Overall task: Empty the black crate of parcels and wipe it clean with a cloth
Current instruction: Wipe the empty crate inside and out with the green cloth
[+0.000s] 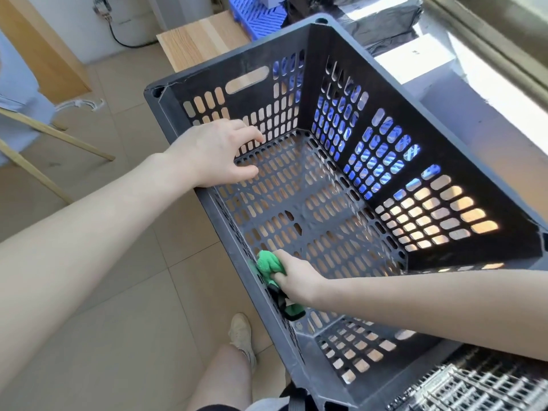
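Observation:
The black perforated crate stands on a wooden table, with nothing lying inside it. My left hand rests on the crate's near left rim, fingers curled over the edge. Inside the crate, my right hand is shut on a bunched green cloth and presses it against the inner left wall near the floor of the crate. Parcels in black wrap and a white box lie beyond the crate at the upper right.
A blue slatted plastic piece sits behind the crate on the wooden table. A metal wire rack is at the bottom right. Tiled floor, my leg and shoe lie to the left, with wooden sticks farther left.

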Demonstrator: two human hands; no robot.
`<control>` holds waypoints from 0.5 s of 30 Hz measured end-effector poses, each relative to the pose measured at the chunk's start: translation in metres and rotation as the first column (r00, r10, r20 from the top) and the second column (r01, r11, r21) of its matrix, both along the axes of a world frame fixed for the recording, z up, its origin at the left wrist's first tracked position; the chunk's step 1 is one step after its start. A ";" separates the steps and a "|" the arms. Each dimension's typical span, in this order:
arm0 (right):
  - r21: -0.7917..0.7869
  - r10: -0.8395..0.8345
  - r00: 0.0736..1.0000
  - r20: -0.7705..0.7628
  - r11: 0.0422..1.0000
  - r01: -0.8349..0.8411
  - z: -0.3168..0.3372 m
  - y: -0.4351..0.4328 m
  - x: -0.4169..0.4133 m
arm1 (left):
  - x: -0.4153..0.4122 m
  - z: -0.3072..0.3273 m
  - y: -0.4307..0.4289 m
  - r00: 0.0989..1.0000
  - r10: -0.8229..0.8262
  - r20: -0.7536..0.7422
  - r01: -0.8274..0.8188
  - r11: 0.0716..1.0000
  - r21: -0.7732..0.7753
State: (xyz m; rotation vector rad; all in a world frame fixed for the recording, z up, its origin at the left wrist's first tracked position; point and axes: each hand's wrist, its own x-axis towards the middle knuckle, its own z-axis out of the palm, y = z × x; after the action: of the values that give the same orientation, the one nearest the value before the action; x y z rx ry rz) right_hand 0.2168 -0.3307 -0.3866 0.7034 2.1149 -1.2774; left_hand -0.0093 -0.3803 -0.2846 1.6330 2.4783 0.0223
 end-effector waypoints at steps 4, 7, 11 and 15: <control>-0.029 -0.003 0.994 -0.105 1.000 0.000 0.047 -0.002 0.017 | 0.001 0.000 0.000 1.000 -0.016 -0.015 0.016 1.000 -0.018; -0.054 -0.053 0.973 -0.225 0.998 0.042 0.074 -0.008 0.035 | 0.002 0.000 0.000 0.999 -0.028 -0.036 0.026 0.999 -0.042; -0.061 -0.076 0.928 -0.364 0.996 0.058 0.084 -0.012 0.050 | 0.004 0.001 0.000 0.998 -0.036 -0.058 0.033 0.998 -0.053; -0.002 -0.016 0.957 -0.290 1.000 0.017 0.065 -0.012 0.038 | 0.007 0.003 0.001 0.998 -0.028 -0.062 0.023 0.997 -0.079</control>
State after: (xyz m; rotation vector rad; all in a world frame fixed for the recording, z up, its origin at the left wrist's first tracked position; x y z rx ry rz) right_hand 0.2552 -0.3427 -0.3213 0.5618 2.3453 -1.4642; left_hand -0.0023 -0.3793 -0.2811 1.6576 2.4698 -0.1302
